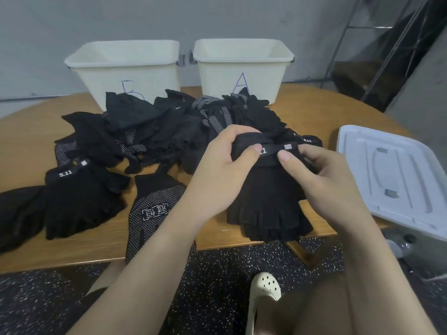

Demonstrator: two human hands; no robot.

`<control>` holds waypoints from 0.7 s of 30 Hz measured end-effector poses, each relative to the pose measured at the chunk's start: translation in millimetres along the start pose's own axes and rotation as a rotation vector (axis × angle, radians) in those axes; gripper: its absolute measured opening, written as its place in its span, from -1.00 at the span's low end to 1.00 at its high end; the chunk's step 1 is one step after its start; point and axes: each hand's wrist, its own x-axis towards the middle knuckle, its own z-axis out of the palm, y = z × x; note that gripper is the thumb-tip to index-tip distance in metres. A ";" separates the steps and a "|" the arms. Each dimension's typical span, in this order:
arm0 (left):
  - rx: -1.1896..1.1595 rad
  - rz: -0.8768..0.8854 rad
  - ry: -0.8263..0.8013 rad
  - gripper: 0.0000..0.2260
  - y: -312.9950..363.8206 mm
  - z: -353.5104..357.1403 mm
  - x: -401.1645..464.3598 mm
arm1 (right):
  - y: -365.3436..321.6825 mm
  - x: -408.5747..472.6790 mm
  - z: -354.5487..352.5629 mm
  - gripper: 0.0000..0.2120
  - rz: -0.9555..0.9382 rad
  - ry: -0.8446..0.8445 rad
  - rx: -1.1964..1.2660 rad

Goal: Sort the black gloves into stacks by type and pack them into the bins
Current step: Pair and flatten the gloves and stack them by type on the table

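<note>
A stack of black fingerless gloves [268,204] lies at the table's front edge, cuffs away from me. My left hand [225,163] grips the top glove's cuff from the left, thumb on its strap. My right hand [312,175] pinches the same strap from the right. A heap of mixed black gloves [169,126] covers the middle of the table. A white-dotted glove [154,209] lies in front of it. Another "5.11" glove stack [77,199] sits at the left. Two white bins stand at the back, marked B [125,66] and A [242,61].
A white plastic lid [391,175] lies at the table's right edge, partly overhanging. Plain black gloves [17,213] sit at the far left. The wooden table [326,112] is round. Below are a speckled floor and my foot in a pale clog [263,291].
</note>
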 end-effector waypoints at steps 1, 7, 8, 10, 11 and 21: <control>-0.021 0.014 0.012 -0.82 5.3 -4.5 -2.3 | -5.3 -0.4 1.0 -0.73 -0.013 -0.007 0.034; -0.178 0.004 0.061 -0.80 29.7 -33.2 -22.3 | -35.0 -1.8 30.3 -0.78 -0.059 -0.007 0.232; -0.165 -0.004 0.067 -0.79 29.8 -38.7 -26.1 | -38.6 -2.4 37.5 -0.79 -0.066 -0.015 0.244; -0.134 -0.013 0.116 -0.78 26.6 -52.3 -32.8 | -43.1 -3.4 50.7 -0.79 -0.062 -0.059 0.212; -0.114 -0.012 0.144 -0.77 25.1 -60.7 -36.1 | -44.4 -3.1 56.3 -0.78 -0.059 -0.100 0.184; 0.038 -0.091 0.275 -0.87 3.6 -154.3 -82.4 | -67.9 6.7 157.6 -0.83 0.017 -0.489 0.095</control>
